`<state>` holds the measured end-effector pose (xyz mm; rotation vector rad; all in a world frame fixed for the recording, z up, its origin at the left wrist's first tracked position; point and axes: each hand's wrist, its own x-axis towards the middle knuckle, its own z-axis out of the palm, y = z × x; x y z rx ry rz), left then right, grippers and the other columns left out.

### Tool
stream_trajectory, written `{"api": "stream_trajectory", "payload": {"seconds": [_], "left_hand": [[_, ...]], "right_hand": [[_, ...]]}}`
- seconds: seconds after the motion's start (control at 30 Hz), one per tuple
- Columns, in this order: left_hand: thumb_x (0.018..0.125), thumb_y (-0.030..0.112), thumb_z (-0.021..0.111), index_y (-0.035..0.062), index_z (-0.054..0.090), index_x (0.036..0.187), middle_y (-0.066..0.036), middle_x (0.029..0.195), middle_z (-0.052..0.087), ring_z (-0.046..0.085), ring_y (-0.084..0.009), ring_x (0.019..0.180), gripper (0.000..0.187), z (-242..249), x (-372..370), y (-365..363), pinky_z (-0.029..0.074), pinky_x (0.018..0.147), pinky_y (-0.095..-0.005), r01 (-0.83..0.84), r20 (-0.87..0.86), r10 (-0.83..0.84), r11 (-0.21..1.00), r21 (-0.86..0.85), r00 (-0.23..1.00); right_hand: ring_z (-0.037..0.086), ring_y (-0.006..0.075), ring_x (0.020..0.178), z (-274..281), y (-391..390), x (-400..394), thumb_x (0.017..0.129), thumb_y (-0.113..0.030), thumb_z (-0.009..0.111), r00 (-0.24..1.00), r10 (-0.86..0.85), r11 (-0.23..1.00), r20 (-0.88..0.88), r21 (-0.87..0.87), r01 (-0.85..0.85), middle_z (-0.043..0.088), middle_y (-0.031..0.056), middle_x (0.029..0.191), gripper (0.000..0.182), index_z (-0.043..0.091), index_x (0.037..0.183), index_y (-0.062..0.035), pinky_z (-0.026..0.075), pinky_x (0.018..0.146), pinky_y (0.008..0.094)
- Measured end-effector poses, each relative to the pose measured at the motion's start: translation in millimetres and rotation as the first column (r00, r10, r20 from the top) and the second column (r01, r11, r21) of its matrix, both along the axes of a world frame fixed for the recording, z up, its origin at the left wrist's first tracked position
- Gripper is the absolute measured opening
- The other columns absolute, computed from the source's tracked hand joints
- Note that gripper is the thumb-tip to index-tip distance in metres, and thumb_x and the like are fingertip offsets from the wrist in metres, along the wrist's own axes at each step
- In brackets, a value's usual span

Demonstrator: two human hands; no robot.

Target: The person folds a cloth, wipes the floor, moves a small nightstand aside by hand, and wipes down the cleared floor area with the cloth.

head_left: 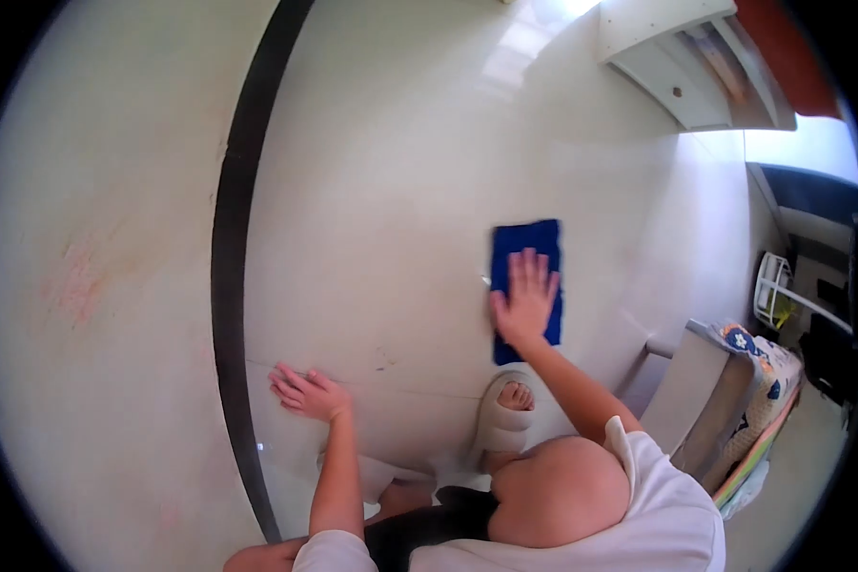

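A dark blue cloth (512, 240), folded into a rectangle, lies flat on the pale tiled floor (391, 257). On top of it rests my right hand (526, 297), palm down with the fingers spread. My left hand (310, 391) is over the floor to the left, near the dark floor strip (229, 257), its fingers stretched out and holding nothing. Just below the cloth is my foot in a cream slipper (503, 424).
A white cabinet (658, 76) with a small knob stands at the upper right. To the lower right is a bed frame (701, 391) with patterned bedding (763, 381). A white rack (772, 291) sits farther right. Small dark marks show on the floor between my hands.
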<state>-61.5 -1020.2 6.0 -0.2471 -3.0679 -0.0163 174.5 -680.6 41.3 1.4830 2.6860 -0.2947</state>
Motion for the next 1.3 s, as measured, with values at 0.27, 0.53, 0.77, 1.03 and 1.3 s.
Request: {"api": "stream_trajectory", "payload": {"seconds": [0.27,0.53,0.77,1.03,1.3], "left_hand": [[0.108,0.042,0.046,0.0171,0.035,0.169,-0.016,0.175,0.03,0.026,-0.0386,0.16,0.066,-11,0,-13,0.021,0.126,-0.0599,0.024,-0.009,-0.024,1.0,-0.013,1.0],[0.107,0.04,0.046,0.0172,0.033,0.17,-0.015,0.176,0.028,0.026,-0.0388,0.16,0.068,-7,0,-9,0.02,0.126,-0.0614,0.023,0.008,-0.024,0.999,0.029,1.0],[0.106,0.041,0.047,0.0186,0.033,0.17,-0.015,0.176,0.028,0.025,-0.0381,0.161,0.069,1,0,-5,0.02,0.125,-0.0626,0.017,0.009,-0.017,0.999,0.036,1.0],[0.108,0.044,0.045,0.0185,0.031,0.17,-0.014,0.176,0.028,0.027,-0.0379,0.16,0.069,-8,-2,-8,0.024,0.123,-0.0624,0.014,0.007,-0.014,0.999,-0.041,1.0],[0.109,0.045,0.043,0.0174,0.028,0.171,-0.015,0.176,0.028,0.028,-0.0383,0.16,0.069,-8,-5,-11,0.026,0.123,-0.0594,0.052,-0.033,-0.053,0.998,-0.042,0.998]], "right_hand": [[0.03,0.0283,0.161,19,-49,-97,0.102,-0.045,0.057,0.859,0.438,0.863,-0.265,-0.144,-0.484,0.035,0.0054,0.174,0.069,0.043,0.164,-0.0186,0.016,0.129,0.0611],[0.029,0.0359,0.161,7,34,67,0.094,-0.03,0.067,0.996,-0.094,0.994,-0.003,0.046,0.094,0.034,0.0161,0.174,0.078,0.04,0.165,-0.0111,0.02,0.129,0.0618],[0.024,0.0398,0.162,-26,-51,297,0.109,-0.034,0.051,0.659,-0.752,0.648,-0.009,0.174,0.741,0.024,0.0154,0.177,0.069,0.027,0.171,-0.0135,0.022,0.128,0.0591],[0.022,0.0363,0.163,-36,-93,298,0.111,-0.057,0.034,-0.18,-0.981,-0.163,0.067,0.201,0.966,0.02,0.0084,0.18,0.073,0.022,0.172,-0.0188,0.021,0.128,0.0616],[0.029,0.0374,0.16,-41,46,191,0.112,-0.042,0.044,0.468,-0.879,0.473,0.095,0.305,0.827,0.027,0.01,0.177,0.066,0.03,0.17,-0.0143,0.027,0.126,0.0599]]}}
